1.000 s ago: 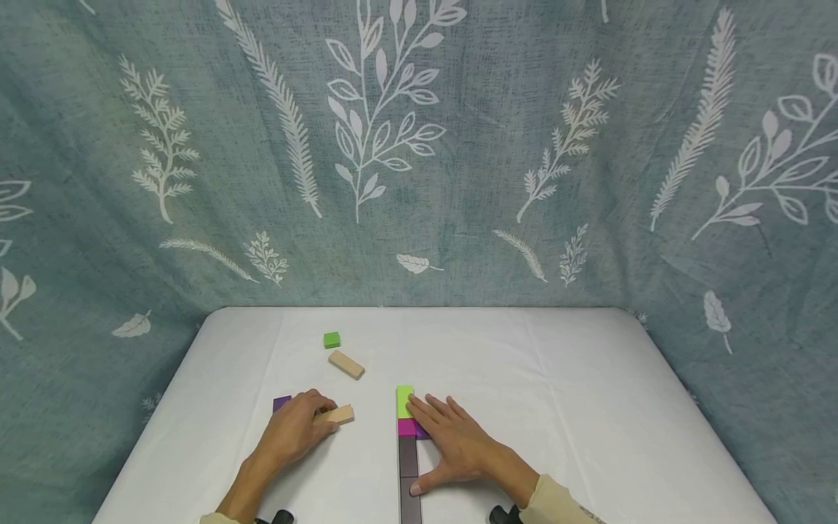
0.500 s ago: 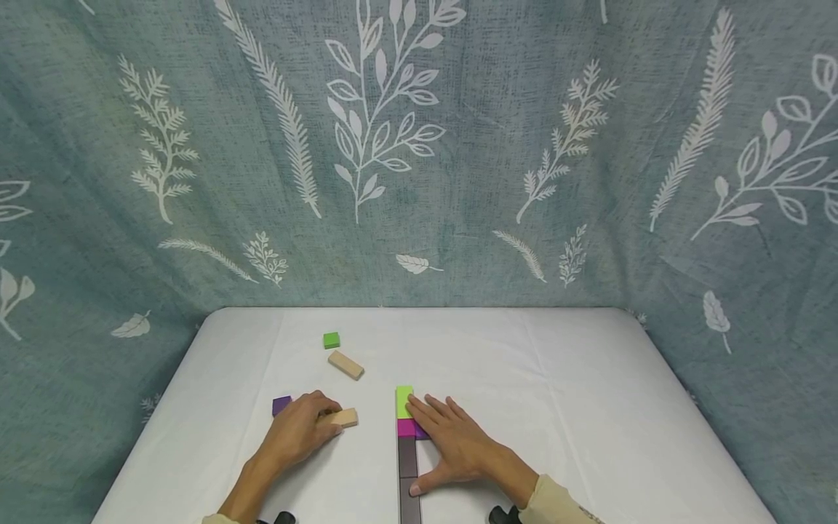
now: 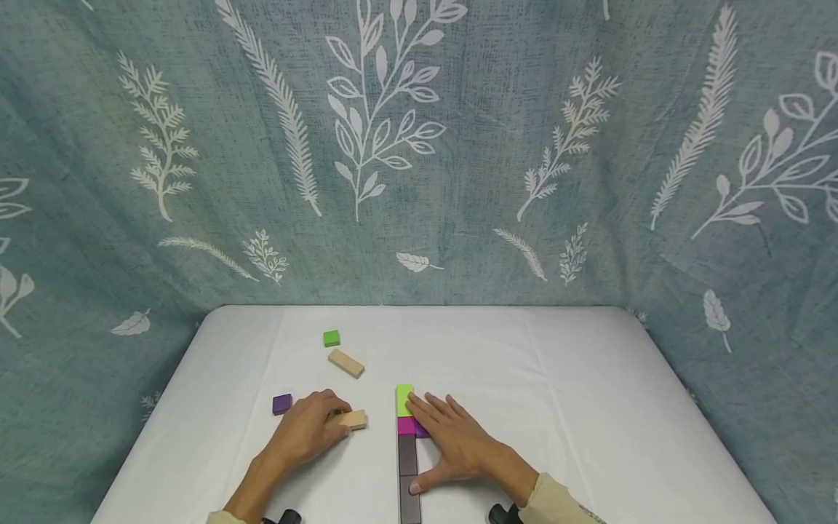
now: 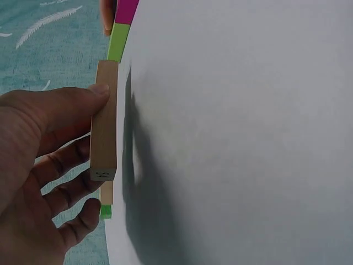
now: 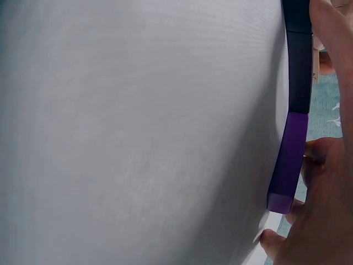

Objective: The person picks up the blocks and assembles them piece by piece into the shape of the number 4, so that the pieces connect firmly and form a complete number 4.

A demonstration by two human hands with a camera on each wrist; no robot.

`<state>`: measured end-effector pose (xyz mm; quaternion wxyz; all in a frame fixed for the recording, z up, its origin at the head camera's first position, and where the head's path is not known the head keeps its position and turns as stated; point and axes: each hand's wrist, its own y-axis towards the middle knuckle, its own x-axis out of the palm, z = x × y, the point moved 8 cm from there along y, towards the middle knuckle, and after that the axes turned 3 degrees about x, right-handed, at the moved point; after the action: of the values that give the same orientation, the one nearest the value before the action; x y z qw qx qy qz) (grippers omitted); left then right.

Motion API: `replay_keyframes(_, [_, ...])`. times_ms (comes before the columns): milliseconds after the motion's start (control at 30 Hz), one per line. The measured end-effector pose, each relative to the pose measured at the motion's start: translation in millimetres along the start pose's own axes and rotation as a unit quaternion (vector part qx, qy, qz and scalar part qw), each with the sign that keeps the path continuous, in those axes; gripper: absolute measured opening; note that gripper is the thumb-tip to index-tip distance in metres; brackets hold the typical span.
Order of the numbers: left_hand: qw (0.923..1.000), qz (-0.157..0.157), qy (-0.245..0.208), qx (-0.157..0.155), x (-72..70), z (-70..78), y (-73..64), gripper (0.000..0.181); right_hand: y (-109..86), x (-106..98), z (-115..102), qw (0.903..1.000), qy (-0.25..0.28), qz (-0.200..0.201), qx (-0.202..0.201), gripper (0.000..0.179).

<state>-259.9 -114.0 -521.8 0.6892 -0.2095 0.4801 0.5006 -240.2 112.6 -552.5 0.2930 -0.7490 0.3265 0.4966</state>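
Observation:
My left hand pinches a plain wooden block by its sides, thumb on the near face. In the left wrist view this wooden block hangs beside its shadow on the white cloth. A straight row runs toward me: a lime block, a magenta block, then dark grey blocks. My right hand lies with fingers spread, fingertips at the lime block and thumb on a grey one. Partly hidden beneath it, a purple block juts sideways from the row.
Left of the left hand lies a small purple block. Farther back are another wooden block and a green block. The white-covered table ends against a leaf-patterned curtain.
The left hand has shifted slightly right with the wooden block, uncovering more of the small purple block. The right hand and the row have stayed where they were.

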Motion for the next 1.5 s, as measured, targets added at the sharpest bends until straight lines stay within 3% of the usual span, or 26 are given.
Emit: replay_keyframes(1500, [0.9989,-0.037,0.000,0.028,22.6,28.7,14.3,0.025,-0.7,-1,0,1.0000,0.001,0.000,-0.002,0.130])
